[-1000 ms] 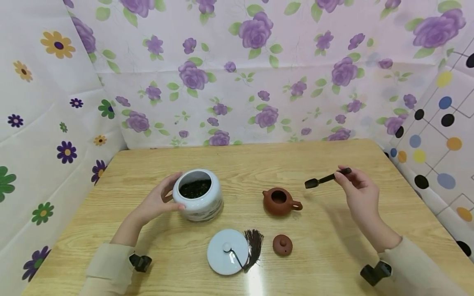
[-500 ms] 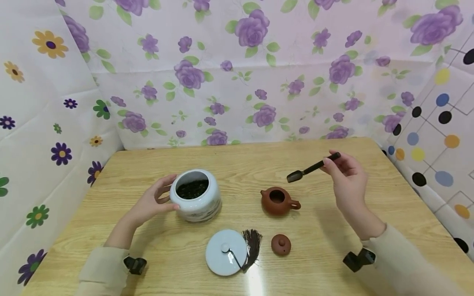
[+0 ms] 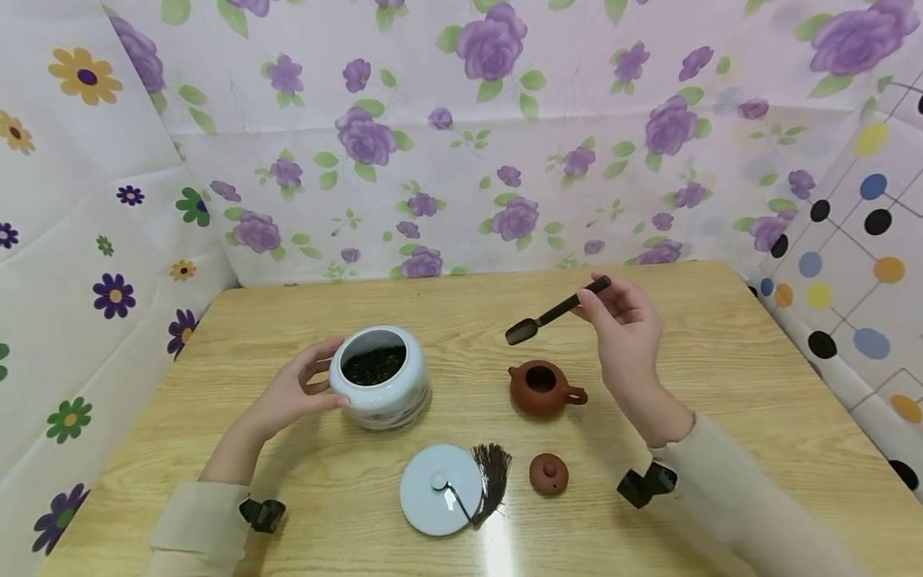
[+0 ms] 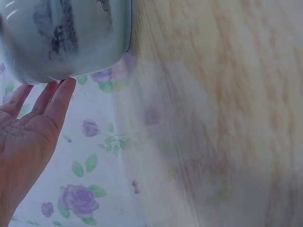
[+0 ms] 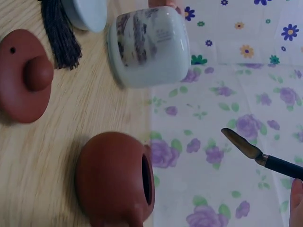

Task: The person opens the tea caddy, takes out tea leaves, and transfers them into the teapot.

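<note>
My left hand [image 3: 299, 389] holds the side of a white lidless jar [image 3: 392, 405], thumb at the near side and fingers at the far side. Dark tea leaves [image 3: 375, 366] lie inside it. In the left wrist view, several fingertips [image 4: 66, 90] touch the jar's wall. A dark tea scoop [image 3: 521, 331] is pinched by its handle between the thumb and fingers of my right hand [image 3: 629, 344]. Its bowl points left, raised above and behind a brown clay teapot [image 3: 541, 401]. The teapot stands uncovered, its handle to the right and spout to the left.
In front of the jar lies its pale round lid [image 3: 425, 509] with a dark tassel [image 3: 493, 481]. To its right, a small brown teapot lid [image 3: 549, 474] rests on the wooden table [image 3: 461, 308]. Flowered cloth [image 3: 447, 192] hangs behind the table.
My right hand has carried the tea scoop leftward and slightly back, from right of the teapot to above and behind it. My left hand stays on the jar.
</note>
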`<state>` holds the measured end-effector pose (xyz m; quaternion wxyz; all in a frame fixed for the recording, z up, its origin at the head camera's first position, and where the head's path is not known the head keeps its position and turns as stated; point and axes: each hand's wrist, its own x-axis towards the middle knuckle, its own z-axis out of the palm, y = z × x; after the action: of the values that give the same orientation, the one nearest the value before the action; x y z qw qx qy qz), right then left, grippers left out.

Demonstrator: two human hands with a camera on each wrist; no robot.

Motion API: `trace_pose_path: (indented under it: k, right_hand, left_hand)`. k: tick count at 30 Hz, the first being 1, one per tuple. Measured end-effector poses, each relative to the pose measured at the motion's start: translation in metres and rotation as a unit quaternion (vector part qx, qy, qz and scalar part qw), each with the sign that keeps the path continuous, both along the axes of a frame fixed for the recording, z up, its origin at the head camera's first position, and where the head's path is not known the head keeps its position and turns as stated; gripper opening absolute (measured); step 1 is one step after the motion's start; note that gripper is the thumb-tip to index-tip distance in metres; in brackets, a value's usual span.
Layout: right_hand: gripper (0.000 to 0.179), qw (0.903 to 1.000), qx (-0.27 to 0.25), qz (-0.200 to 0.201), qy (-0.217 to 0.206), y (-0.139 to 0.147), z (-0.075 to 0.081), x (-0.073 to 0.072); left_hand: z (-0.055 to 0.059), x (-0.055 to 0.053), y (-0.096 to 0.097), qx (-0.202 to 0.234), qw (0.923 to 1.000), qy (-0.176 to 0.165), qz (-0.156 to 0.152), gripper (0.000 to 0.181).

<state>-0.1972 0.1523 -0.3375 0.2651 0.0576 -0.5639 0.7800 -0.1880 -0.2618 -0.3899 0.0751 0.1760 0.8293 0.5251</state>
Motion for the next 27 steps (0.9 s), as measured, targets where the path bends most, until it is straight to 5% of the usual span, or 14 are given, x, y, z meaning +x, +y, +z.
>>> trace_pose_path:
  k: [27]
  right_hand:
    - [0.023, 0.9909, 0.015, 0.124, 0.048, -0.089, 0.011, -0.005]
  left_hand:
    - [0.006, -0.001, 0.006, -0.024, 0.9994, 0.023, 0.006, 0.077]
